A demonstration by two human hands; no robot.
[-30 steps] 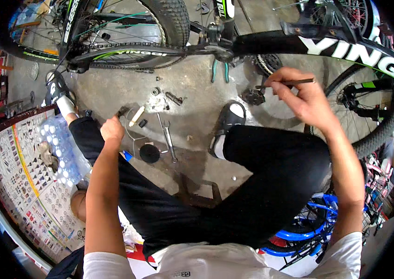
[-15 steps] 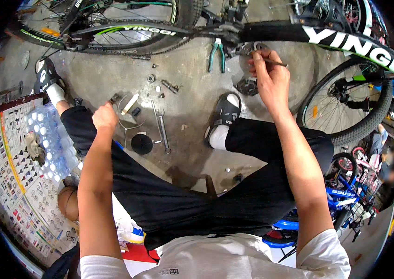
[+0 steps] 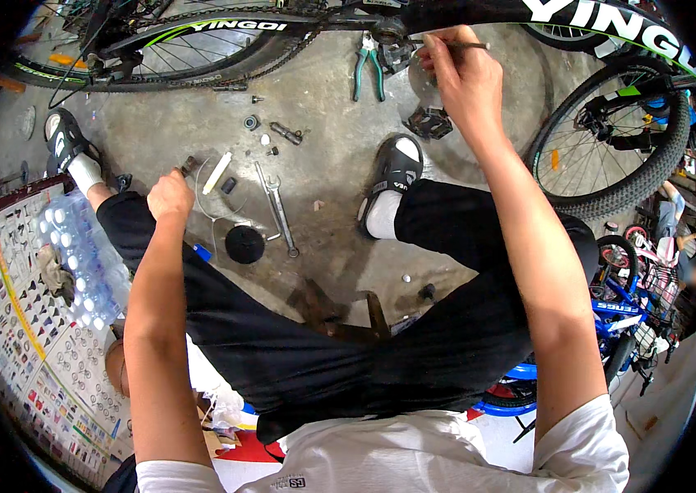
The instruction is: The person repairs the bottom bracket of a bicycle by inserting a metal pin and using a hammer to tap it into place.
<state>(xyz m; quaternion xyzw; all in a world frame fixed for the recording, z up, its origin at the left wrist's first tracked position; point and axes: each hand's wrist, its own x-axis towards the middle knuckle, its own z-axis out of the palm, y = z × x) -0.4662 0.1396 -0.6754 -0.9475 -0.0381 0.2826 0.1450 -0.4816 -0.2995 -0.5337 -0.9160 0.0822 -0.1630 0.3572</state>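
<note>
My right hand (image 3: 473, 82) is closed on a thin dark rod (image 3: 476, 46), whose back end sticks out past the knuckles. Its fingertips are close to the crank area (image 3: 387, 31) of an upside-down-looking black bicycle frame (image 3: 479, 13); whether they touch it is hidden. Over my left knee, my left hand (image 3: 170, 197) has its fingers curled. A short dark piece (image 3: 189, 165) shows at those fingertips, but I cannot tell whether it is held. Beside it on the floor are a white tube (image 3: 217, 172), a thin cable loop and two wrenches (image 3: 280, 217).
Green-handled pliers (image 3: 368, 71) and a black pedal-like part (image 3: 428, 123) lie below the frame. A black round disc (image 3: 244, 244) and several small metal parts are scattered on the concrete. At right stands a wheel (image 3: 611, 140); at left are bottled water (image 3: 81, 255) and a printed chart (image 3: 32, 329).
The whole view has shifted, so floor items appear higher and further left. My right hand has moved slightly forward, still gripping the rod. My left hand keeps its curled pose.
</note>
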